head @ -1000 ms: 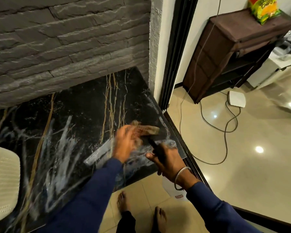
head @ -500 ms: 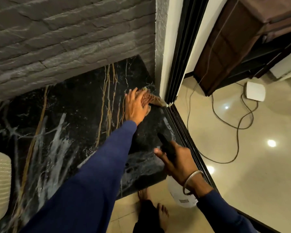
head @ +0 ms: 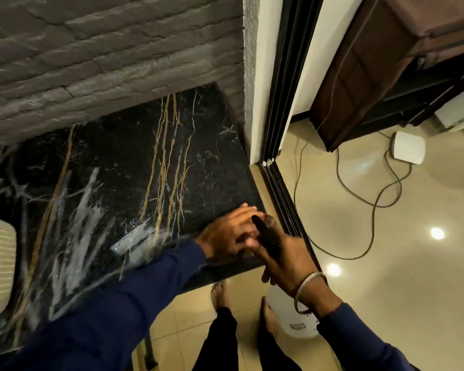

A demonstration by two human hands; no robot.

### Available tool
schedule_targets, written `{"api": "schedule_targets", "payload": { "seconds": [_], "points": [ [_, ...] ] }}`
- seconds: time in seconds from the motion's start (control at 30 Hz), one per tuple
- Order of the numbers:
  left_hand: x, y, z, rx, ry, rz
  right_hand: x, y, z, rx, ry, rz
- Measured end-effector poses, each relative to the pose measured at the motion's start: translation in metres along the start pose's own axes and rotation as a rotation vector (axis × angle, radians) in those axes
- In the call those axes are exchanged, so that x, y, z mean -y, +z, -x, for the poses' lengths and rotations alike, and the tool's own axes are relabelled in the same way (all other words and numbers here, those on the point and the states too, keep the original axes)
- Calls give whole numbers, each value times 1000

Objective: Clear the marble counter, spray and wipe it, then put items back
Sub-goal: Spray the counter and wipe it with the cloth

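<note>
Both hands meet at the front right corner of the black marble counter (head: 123, 162).

The counter runs under a grey stone wall (head: 105, 62), with pale smears (head: 83, 210) across its left part and gold veins towards the right. The left hand (head: 225, 236) lies flat on the counter's front right corner with its fingers stretched out; motion blur hides whether anything is under the palm. Just beside it, off the counter's edge, the right hand (head: 287, 261) grips the black head of a spray bottle (head: 287, 314), whose white body hangs below the wrist above the floor tiles (head: 386, 263). The nozzle tip points up over the left hand's fingers. A metal bangle (head: 306, 287) circles the right wrist.
</note>
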State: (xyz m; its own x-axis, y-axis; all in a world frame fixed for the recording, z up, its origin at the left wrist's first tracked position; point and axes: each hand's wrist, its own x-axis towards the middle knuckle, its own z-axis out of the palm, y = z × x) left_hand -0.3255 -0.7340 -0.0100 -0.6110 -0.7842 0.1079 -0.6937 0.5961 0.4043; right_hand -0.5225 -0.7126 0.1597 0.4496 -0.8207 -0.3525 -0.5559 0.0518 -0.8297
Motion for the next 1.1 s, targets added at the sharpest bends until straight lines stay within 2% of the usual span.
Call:
{"api": "schedule_targets", "payload": {
  "seconds": [0.07, 0.17, 0.23, 0.3, 0.4, 0.5, 0.6, 0.77, 0.9, 0.97, 1.0, 1.03, 1.1],
  "points": [
    [22, -9, -15, -91, -139, 12, -3, -7, 10, 1, -14, 17],
    [52, -31, -36, -333, -599, 55, -8, -11, 20, -9, 27, 24],
    [47, -36, -39, -425, -779, 59, -8, -10, 28, -5, 0, 58],
    [22, -27, -36, -419, -745, 39, -10, -9, 37, 22, -50, 40],
    [-42, 1, -9, -301, -572, 57, -20, -6, 55, 3, -122, -12],
    [-80, 18, 16, -208, -524, 66, -35, -3, 65, -3, -162, 1],
    [-83, 17, 39, -228, -629, 43, -45, 3, 65, 73, -230, 146],
    [-72, 1, 94, -331, -988, 18, -50, 22, 57, 157, -261, 237],
    [-50, -23, 165, -596, -1531, -33, -37, 40, 55, 259, -329, 311],
    [-49, -27, 179, -713, -1735, -9, -31, 46, 52, 273, -309, 330],
    [-53, -26, 174, -753, -1750, 24, -29, 48, 49, 276, -277, 328],
    [-62, -24, 162, -756, -1691, 46, -27, 47, 48, 283, -248, 314],
    [-83, -15, 137, -595, -1473, -55, -23, 43, 46, 299, -227, 301]
  ]
}}
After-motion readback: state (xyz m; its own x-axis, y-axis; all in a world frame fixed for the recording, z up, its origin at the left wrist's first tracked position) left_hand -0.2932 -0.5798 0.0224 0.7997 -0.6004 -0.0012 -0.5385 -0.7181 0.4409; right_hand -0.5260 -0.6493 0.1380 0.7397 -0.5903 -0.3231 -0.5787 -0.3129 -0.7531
